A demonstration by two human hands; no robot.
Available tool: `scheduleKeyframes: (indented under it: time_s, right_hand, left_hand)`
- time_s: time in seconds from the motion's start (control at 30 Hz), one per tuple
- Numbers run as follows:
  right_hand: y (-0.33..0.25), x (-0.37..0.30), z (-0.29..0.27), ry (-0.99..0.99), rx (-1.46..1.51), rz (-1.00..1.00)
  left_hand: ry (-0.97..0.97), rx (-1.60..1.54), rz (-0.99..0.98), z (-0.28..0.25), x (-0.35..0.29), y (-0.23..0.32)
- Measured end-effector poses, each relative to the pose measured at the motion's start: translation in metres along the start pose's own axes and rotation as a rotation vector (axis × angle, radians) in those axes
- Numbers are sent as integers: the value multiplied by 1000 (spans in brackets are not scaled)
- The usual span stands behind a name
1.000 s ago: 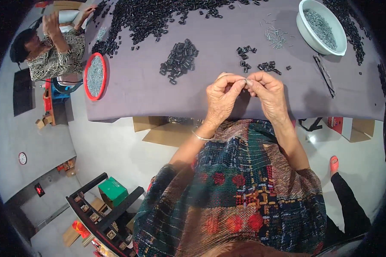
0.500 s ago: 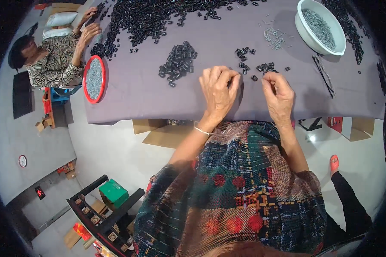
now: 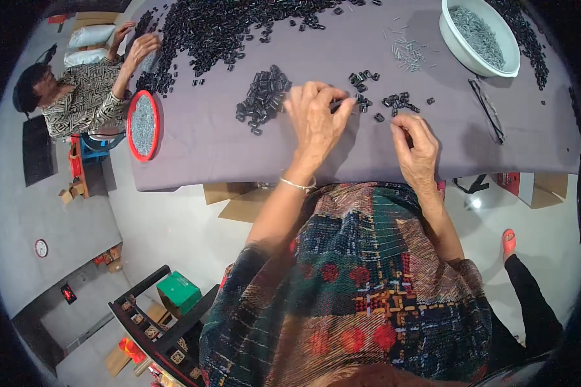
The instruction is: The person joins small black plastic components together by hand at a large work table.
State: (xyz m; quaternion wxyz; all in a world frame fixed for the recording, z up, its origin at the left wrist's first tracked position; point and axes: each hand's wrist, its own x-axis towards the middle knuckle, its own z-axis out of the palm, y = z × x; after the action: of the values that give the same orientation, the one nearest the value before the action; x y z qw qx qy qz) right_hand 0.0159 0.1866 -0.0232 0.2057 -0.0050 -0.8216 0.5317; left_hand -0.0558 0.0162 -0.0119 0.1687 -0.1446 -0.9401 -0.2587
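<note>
Between thumb and forefinger, my left hand [image 3: 315, 119] pinches a small black plastic piece [image 3: 336, 106], just right of a pile of dark pieces [image 3: 262, 97]. My right hand [image 3: 417, 145] hovers over the cloth with thumb and forefinger pressed together; a thin pin seems to stick out at the tips, too small to be sure. Just beyond it lie loose black pieces [image 3: 399, 101], with another cluster [image 3: 363, 80] farther off. Thin grey metal pins [image 3: 408, 54] are scattered at the far right.
A white bowl [image 3: 447, 40] of grey pins stands at the far right, near black tweezers [image 3: 487, 111]. A red-rimmed tray [image 3: 130, 132] of pins sits at the left edge. A large heap of black pieces [image 3: 213, 32] covers the far side. A person [image 3: 84, 97] works at left.
My left hand has moved left toward the dark pile, and a black piece now shows in its fingers. The right hand has shifted slightly nearer to me.
</note>
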Motion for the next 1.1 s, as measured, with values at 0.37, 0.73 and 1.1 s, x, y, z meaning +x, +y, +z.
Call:
scheduleKeyframes:
  time_s: [0.37, 0.73, 1.1]
  right_hand:
    - [1, -2, 2, 23, -1, -51]
    - [0, -2, 1, 56, 37, -41]
    - [5, -4, 1, 54, 53, -24]
  left_hand:
    - [-192, -112, -20, 8, 7, 7]
    - [-88, -84, 25, -2, 8, 3]
    - [-347, -12, 255, 6, 27, 17]
